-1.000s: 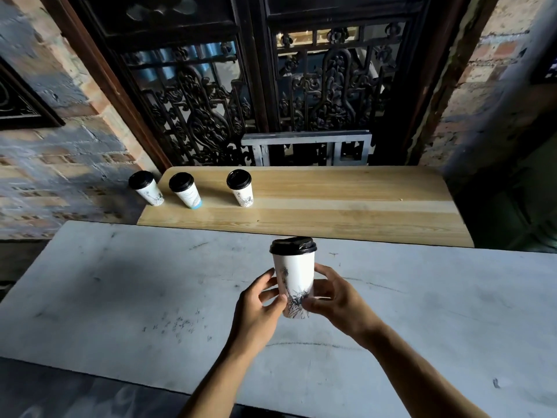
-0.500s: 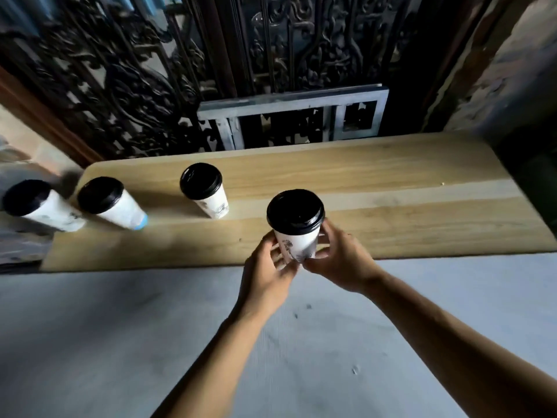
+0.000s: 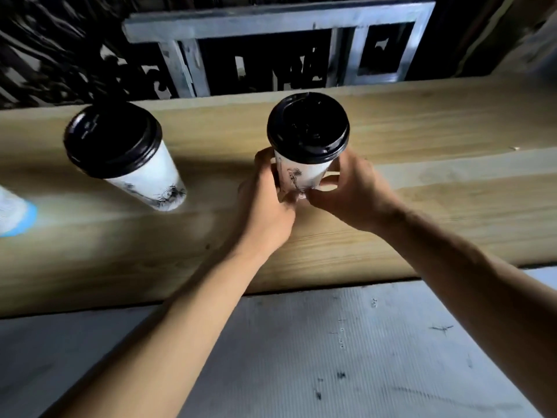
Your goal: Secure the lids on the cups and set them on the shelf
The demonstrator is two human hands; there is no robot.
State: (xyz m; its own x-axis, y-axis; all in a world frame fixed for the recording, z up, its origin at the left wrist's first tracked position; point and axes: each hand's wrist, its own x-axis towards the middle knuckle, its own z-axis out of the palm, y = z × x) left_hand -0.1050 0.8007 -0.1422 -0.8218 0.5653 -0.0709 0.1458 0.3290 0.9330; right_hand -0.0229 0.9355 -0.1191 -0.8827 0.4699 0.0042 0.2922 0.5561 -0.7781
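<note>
Black-lidded paper cup (image 3: 304,173) sits at frame centre over the wooden shelf (image 3: 422,212), left hand (image 3: 266,203) and right hand (image 3: 351,194) curled round its base. Letting go before it seats flat could tip it toward the neighbouring cup (image 3: 144,173).

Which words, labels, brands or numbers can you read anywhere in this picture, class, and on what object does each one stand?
None can be read.
Held cup: dark ink drawing, no legible words.
Its black lid: raised marks, too blurred to read.
Standing cup on the wooden shelf: dark drawing only.
Its lid: small embossed marks, too small to read.
</note>
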